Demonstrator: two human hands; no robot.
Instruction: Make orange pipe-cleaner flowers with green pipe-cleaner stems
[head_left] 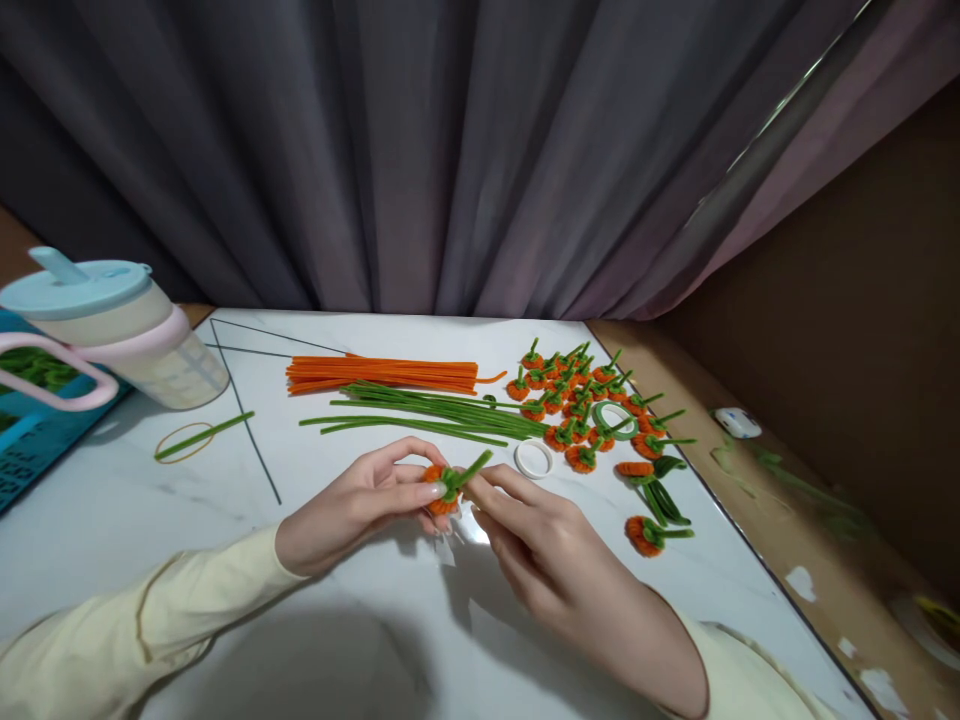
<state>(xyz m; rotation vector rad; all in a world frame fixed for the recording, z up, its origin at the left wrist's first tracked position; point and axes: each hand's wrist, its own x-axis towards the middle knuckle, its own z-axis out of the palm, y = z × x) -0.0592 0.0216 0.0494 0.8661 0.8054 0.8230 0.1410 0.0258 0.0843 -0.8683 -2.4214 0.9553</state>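
While our left hand (367, 492) pinches a small, round, orange fuzzy pumpkin (448, 488) between thumb and fingers above the white marbled tabletop (202, 510), our right hand (551, 540) bends its fingers beside the green stem (476, 468); whether they grip, we cannot tell.

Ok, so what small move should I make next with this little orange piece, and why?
I'd perhaps use your right hand to press the green stem snug at its base: your left hand is steadying the orange piece, and your right fingers sit close beside that stem.
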